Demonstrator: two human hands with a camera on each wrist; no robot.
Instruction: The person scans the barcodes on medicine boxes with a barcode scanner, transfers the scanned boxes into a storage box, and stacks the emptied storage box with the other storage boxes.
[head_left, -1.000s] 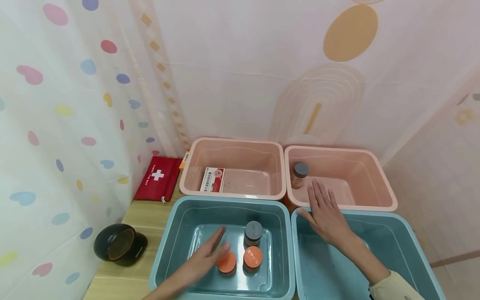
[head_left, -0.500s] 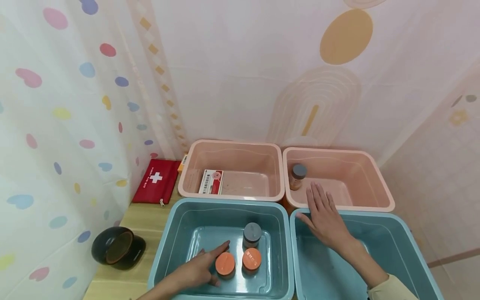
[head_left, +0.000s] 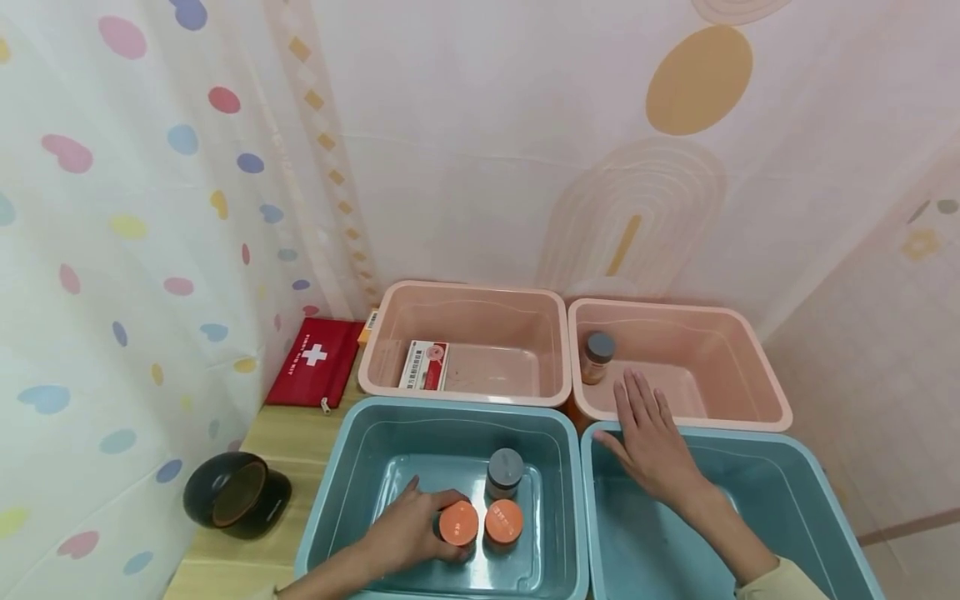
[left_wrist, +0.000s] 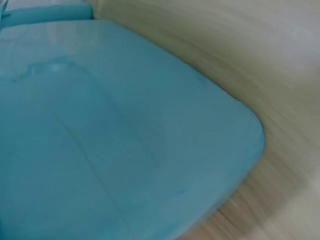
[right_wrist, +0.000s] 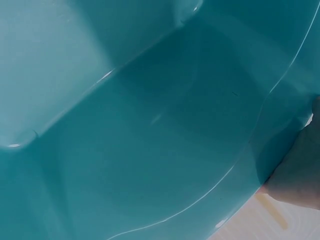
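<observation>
In the head view my left hand (head_left: 411,530) reaches into the left blue bin (head_left: 318,500). Thumb and fingers curl round an orange-capped bottle (head_left: 458,523). Just right of it stands a second bottle with an orange cap (head_left: 503,522), and behind that a grey-capped bottle (head_left: 505,472). My right hand (head_left: 655,450) lies with straight fingers over the rims where the right blue bin (head_left: 817,475) meets the right pink bin (head_left: 765,367). Part of that hand (right_wrist: 295,170) shows at the right wrist view's edge. Blue plastic (left_wrist: 150,125) fills much of the left wrist view; its hand is hidden there.
Inside the left pink bin (head_left: 502,325) lies a white and red medicine box (head_left: 425,365). Another grey-capped bottle (head_left: 597,357) stands in the right pink bin. A red first aid pouch (head_left: 315,363) and a black bowl-shaped object (head_left: 238,494) rest on the wooden table (head_left: 247,575) at left.
My left hand has come down, first beside the left orange-capped bottle with a finger extended, and now grips it. The right hand has stayed on the rims.
</observation>
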